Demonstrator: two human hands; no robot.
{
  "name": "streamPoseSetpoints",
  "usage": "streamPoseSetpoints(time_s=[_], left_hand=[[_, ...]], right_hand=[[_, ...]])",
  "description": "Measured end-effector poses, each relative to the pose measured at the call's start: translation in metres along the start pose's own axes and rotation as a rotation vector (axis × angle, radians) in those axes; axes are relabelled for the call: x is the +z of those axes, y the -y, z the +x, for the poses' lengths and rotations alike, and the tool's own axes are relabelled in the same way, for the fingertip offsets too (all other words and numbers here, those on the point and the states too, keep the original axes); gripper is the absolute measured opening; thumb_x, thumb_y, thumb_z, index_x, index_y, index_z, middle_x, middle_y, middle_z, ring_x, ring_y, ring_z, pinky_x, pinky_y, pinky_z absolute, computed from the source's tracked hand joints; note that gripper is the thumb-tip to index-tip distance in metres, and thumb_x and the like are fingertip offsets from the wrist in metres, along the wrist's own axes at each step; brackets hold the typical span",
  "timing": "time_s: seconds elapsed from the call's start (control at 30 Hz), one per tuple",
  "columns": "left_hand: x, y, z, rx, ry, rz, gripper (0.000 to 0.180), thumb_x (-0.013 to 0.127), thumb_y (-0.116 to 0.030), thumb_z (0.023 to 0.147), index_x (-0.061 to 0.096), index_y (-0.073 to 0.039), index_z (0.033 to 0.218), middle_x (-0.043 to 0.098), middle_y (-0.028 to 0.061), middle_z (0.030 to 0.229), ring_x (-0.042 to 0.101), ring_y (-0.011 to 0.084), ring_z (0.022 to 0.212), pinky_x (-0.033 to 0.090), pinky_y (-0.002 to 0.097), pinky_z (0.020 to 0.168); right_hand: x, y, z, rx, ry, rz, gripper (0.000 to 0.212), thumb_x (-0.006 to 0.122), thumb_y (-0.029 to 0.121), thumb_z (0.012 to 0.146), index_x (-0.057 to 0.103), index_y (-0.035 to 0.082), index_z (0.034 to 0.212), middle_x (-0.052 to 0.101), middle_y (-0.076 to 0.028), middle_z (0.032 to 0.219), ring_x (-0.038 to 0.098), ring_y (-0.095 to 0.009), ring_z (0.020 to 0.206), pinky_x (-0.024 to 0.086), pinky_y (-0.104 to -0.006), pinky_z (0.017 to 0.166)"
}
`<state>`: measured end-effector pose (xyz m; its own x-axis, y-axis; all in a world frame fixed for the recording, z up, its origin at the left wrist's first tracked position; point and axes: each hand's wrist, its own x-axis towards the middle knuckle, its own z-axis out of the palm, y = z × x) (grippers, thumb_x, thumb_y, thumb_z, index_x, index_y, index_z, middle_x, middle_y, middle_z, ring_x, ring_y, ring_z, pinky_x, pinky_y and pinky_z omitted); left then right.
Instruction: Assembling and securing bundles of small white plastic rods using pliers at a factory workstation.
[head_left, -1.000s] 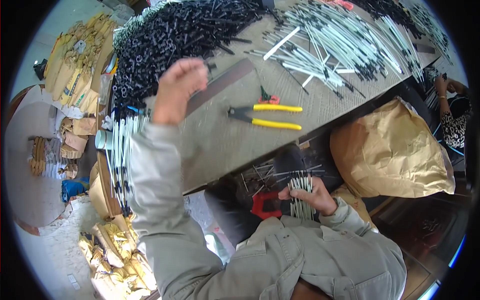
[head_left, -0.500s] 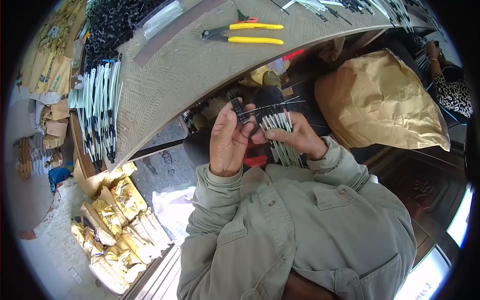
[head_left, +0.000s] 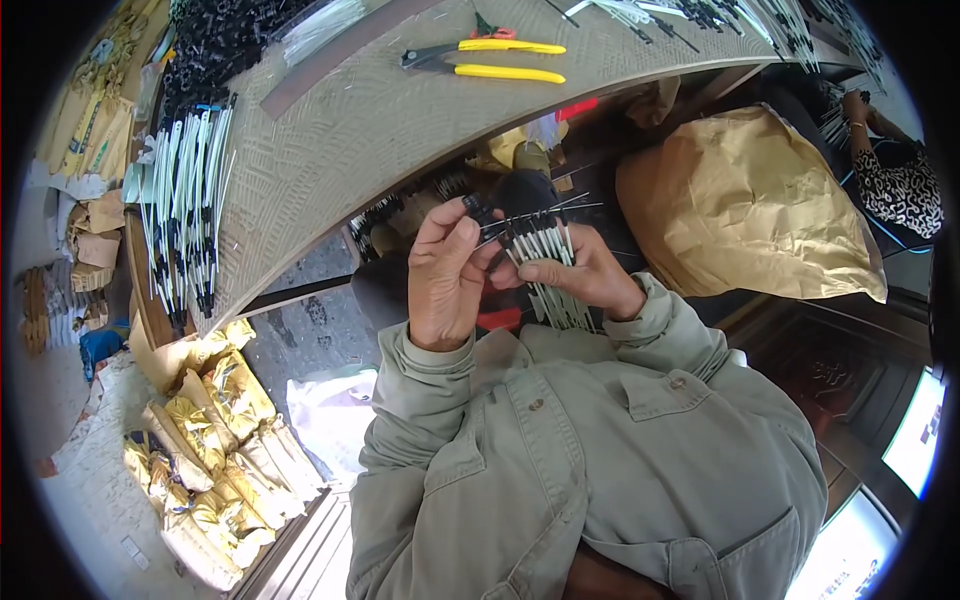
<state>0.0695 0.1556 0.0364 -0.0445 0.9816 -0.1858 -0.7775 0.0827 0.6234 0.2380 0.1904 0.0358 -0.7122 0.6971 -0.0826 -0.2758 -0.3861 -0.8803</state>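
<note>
My right hand (head_left: pixel 585 272) is closed round a bundle of pale rods with black ends (head_left: pixel 545 245), its thumb pressed across them. Thin metal wires (head_left: pixel 565 206) cross the black ends and stick out to the right. Close on the left, my left hand (head_left: pixel 447 275) pinches a small black plastic piece (head_left: pixel 480 210) between thumb and fingers, beside the left ends of the wires. Whether the black piece touches the wires I cannot tell. Both hands are held in front of my chest, below the table edge.
On the patterned table (head_left: pixel 330 150) lie yellow-handled cutters (head_left: pixel 510 73), a pile of black parts (head_left: pixel 220 55) and a stack of pale rods (head_left: pixel 190 200). A large brown paper sack (head_left: pixel 750 205) stands at right, near another person's arm (head_left: pixel 875 150). A box of wrapped bundles (head_left: pixel 215 450) sits lower left.
The black piece in my left hand has turned, and that hand has tilted slightly. My right hand keeps its hold on the rods. The whole view has shifted a little.
</note>
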Motion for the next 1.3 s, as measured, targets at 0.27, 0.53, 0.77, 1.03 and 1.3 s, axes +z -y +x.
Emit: streamPoseSetpoints(time_s=[0.27,0.53,0.77,1.03,1.3], left_hand=[[-0.002,0.002,0.004,-0.009,0.008,-0.016,0.023,0.053,-0.014,0.089,0.047,-0.006,0.109,0.059,0.0144,0.105,0.062,0.0142,0.082,0.052,0.0255,0.070],[-0.006,0.002,0.007,0.017,-0.013,-0.019,0.032,0.055,-0.017,0.089,0.048,-0.004,0.118,0.059,0.0125,0.103,0.061,0.0135,0.079,0.051,0.0236,0.067],[-0.004,-0.006,0.009,-0.048,-0.050,0.051,0.035,0.051,-0.022,0.091,0.047,-0.002,0.119,0.060,0.0138,0.105,0.061,0.0132,0.078,0.051,0.0219,0.065],[-0.009,-0.002,0.010,-0.012,0.032,0.025,0.034,0.051,-0.022,0.091,0.047,-0.003,0.119,0.059,0.0130,0.104,0.061,0.0123,0.076,0.051,0.0206,0.064],[-0.001,-0.010,0.009,-0.055,0.006,0.015,0.030,0.048,-0.018,0.092,0.048,0.000,0.116,0.058,0.0179,0.106,0.063,0.0204,0.086,0.055,0.0246,0.073]], right_hand=[[-0.002,-0.003,0.000,-0.013,-0.010,-0.011,0.029,0.058,0.009,0.085,0.051,-0.003,0.111,0.064,-0.013,0.095,0.062,-0.018,0.090,0.050,-0.0295,0.079],[0.003,0.004,0.002,0.010,-0.006,-0.048,0.030,0.059,0.014,0.085,0.053,-0.005,0.107,0.064,-0.014,0.092,0.062,-0.019,0.086,0.050,-0.0307,0.079],[-0.002,-0.001,0.004,0.026,-0.028,-0.036,0.027,0.059,0.016,0.085,0.056,-0.006,0.101,0.064,-0.015,0.092,0.062,-0.020,0.086,0.050,-0.0312,0.079],[-0.001,0.000,0.003,0.033,-0.030,-0.023,0.026,0.059,0.015,0.085,0.056,-0.005,0.101,0.064,-0.015,0.092,0.062,-0.020,0.086,0.050,-0.0316,0.079],[-0.004,-0.002,0.003,0.036,-0.020,-0.026,0.036,0.059,0.013,0.085,0.049,-0.005,0.114,0.064,-0.014,0.093,0.063,-0.020,0.087,0.050,-0.0308,0.079]])
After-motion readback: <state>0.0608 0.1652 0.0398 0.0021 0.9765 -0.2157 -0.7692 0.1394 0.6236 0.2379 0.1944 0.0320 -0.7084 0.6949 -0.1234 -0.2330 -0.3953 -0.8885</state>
